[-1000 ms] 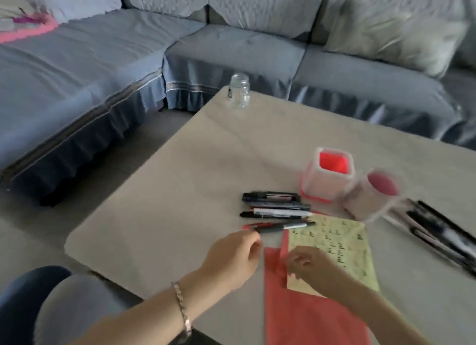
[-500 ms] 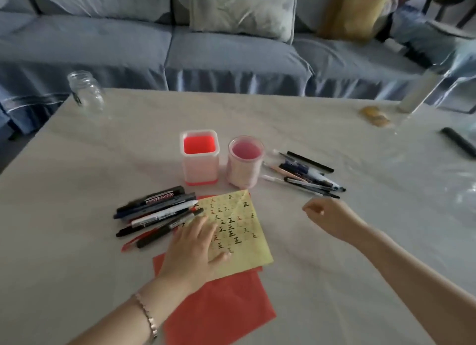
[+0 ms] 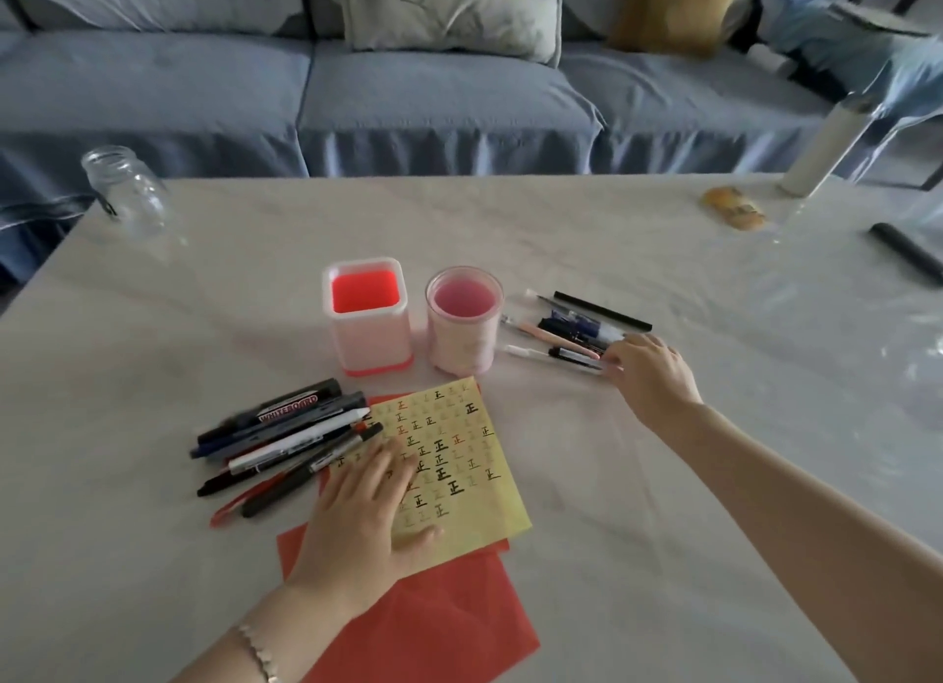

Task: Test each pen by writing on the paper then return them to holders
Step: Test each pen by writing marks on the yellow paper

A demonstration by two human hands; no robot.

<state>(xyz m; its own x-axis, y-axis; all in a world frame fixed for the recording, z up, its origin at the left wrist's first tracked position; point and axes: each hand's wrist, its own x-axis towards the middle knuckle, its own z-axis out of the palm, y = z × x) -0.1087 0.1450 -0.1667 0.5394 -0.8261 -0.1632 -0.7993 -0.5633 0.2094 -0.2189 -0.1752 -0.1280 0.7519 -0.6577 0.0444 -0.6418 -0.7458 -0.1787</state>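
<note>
The table (image 3: 561,233) carries a red sheet (image 3: 433,616) at its near edge, overlapped by the yellow paper (image 3: 459,458) of test marks. The left hand (image 3: 367,519) lies flat on that paper, its grip spread, pinning it. A square holder (image 3: 368,320) and a round holder (image 3: 463,325), both empty, stand just beyond. Thick markers (image 3: 286,437) lie heaped toward the left edge. The thin pens (image 3: 571,333) lie right of the round holder, long axes roughly along the far edge. The right hand (image 3: 650,376) is nearer, fingertips (image 3: 615,360) touching their right ends. Whether its grip pinches one I cannot tell.
</note>
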